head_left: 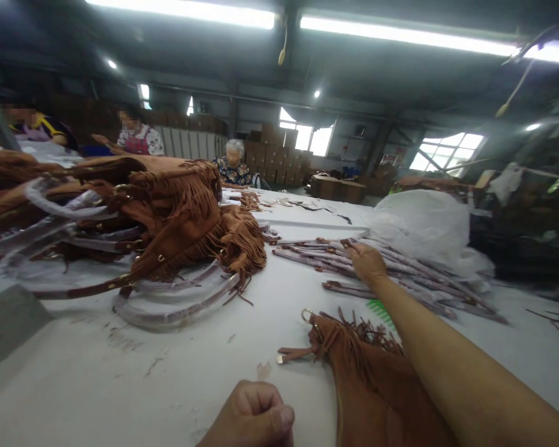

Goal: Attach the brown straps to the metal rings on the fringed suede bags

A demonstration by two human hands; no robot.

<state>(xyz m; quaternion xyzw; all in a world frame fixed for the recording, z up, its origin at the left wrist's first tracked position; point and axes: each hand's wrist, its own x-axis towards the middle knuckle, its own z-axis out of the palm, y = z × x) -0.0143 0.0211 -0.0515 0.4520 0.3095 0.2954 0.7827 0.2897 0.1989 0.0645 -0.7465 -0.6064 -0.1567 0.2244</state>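
My right hand [368, 264] reaches over the table, its fingers closed on the end of a brown strap [347, 243]. Beneath it lies a pile of long straps [423, 276], many wrapped in clear plastic. In front of me my left hand [256, 413] is curled into a loose fist, with nothing showing in it. A brown suede bag [377, 385] with fringe lies between my hands, partly under my right forearm. From its corner stick out a metal ring [306, 315] and a short strap with a metal tip [295, 354].
Fringed brown bags [177, 211] with plastic-wrapped handles are heaped at the left. A green comb-like piece [381, 313] lies beside my right forearm. Clear plastic bags [419, 217] are bunched at the right. Several people sit beyond the white table [168, 372]; cartons [274, 158] stand behind.
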